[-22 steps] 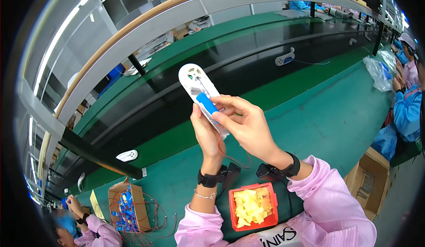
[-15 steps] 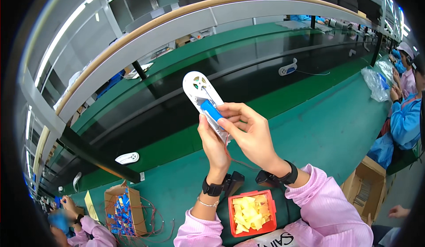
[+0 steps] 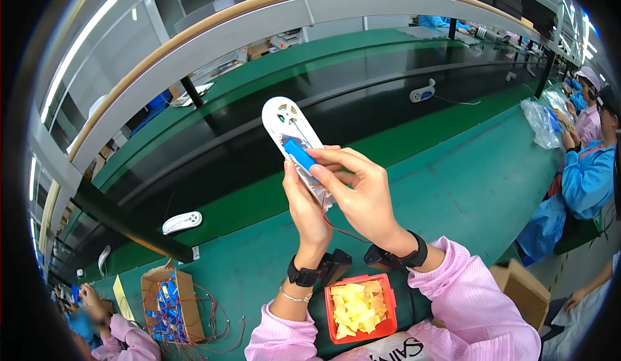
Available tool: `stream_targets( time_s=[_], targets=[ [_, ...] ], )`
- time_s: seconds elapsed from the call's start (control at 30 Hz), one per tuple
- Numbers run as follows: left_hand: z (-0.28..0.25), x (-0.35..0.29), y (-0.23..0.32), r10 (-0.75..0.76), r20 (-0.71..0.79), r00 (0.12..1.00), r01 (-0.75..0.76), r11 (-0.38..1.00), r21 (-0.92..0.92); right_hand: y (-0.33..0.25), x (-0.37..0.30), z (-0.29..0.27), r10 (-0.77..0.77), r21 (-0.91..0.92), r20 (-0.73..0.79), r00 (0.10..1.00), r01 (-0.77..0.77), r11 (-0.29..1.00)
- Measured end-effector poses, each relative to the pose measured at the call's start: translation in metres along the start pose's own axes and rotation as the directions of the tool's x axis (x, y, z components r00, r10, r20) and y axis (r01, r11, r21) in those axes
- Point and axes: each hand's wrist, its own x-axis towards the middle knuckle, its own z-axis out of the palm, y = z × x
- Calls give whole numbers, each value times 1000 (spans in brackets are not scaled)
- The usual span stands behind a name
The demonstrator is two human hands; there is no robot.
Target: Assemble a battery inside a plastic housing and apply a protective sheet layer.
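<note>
In front of me, above the bench, is a long white plastic housing (image 3: 274, 111) with rounded ends and a round vented part at its far end. My left hand (image 3: 305, 211) grips it from below and along its left side. A blue battery pack (image 3: 298, 153) lies in the housing's hollow, slightly aslant. My right hand (image 3: 363, 196) pinches this pack between thumb and fingers. A thin red wire (image 3: 331, 224) runs from the housing's near end and passes below the right hand. The fingers hide part of the housing's right side.
A red tray (image 3: 392, 309) of yellow pieces sits near me. To its left, a cardboard box (image 3: 192, 309) holds several wired blue battery packs. Beyond the green bench (image 3: 453, 186) runs a dark conveyor belt (image 3: 362, 112) carrying other white housings (image 3: 183, 222). Co-workers (image 3: 585, 173) sit at the right.
Both hands, with the housing and battery pack, have shifted slightly left. The view has moved a little too. The right fingers still pinch the pack.
</note>
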Motion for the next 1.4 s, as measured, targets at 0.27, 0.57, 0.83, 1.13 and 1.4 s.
stream_targets(
  time_s=[0.27,0.57,0.83,1.13,1.4],
  targets=[
    [11,11,-32,-55,25,998,54,998,28,13,-1,-13,-305,-385,-113,946,241,891],
    [48,-6,-64,22,-25,999,-14,952,305,33,7,22,-352,-213,-478,805,283,935],
    [50,-7,-75,17,-49,999,1,940,342,20,-2,-20,-245,-145,-456,855,200,969],
    [30,8,-65,9,-128,992,24,966,256,16,-3,-62,-367,-408,-115,923,293,865],
    [15,21,-46,-142,-201,969,198,935,294,11,27,-74,-23,193,-17,1000,26,981]
  ],
)
